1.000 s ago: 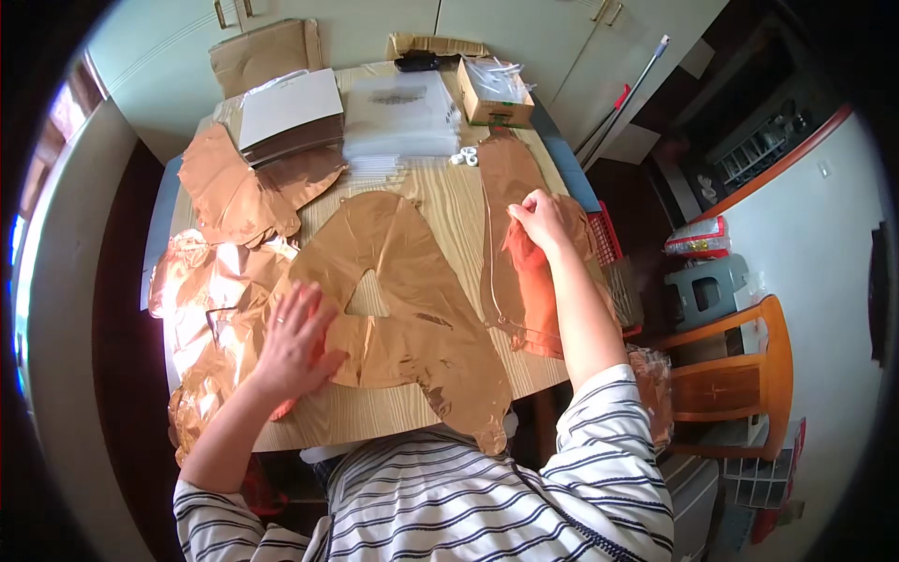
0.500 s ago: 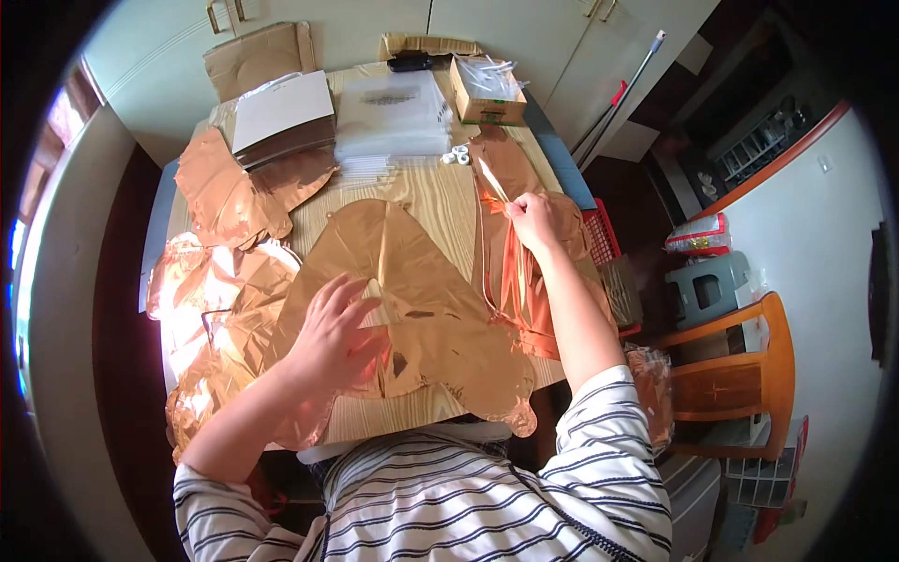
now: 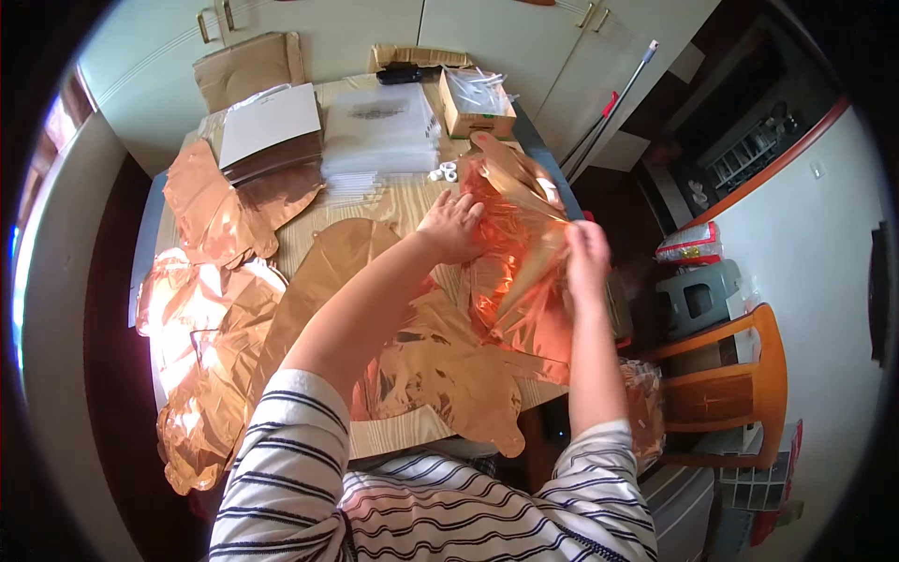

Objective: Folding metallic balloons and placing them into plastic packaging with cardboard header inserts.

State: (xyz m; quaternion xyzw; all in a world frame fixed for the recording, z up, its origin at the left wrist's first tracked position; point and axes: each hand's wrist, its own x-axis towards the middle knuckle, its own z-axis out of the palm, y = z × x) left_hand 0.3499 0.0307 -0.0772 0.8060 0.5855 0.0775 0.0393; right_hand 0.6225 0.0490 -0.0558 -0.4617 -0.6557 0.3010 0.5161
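At the table's right side lies a flat, shiny copper-coloured foil balloon [image 3: 510,272], partly lifted and creased. My right hand [image 3: 588,258], a little blurred, has its fingers closed on the balloon's right edge and holds it up. My left hand [image 3: 452,228] rests on the left edge of the same foil, fingers stretched out. Under my left forearm another flat foil balloon [image 3: 454,365] is spread across the front of the table, partly hidden by the arm. More crumpled foil balloons [image 3: 211,318] lie along the left side.
Toward the back stand a stack of white-topped cards [image 3: 272,122], a pile of clear plastic bags [image 3: 379,131], white straws [image 3: 351,184], small white rolls [image 3: 444,172] and a cardboard box [image 3: 478,122] of clear plastic pieces. A wooden chair [image 3: 721,403] and grey stool [image 3: 698,295] are at the right.
My left hand has crossed from the middle balloon to the right-hand foil. My right hand has moved right, pulling that foil's edge over and spreading it.
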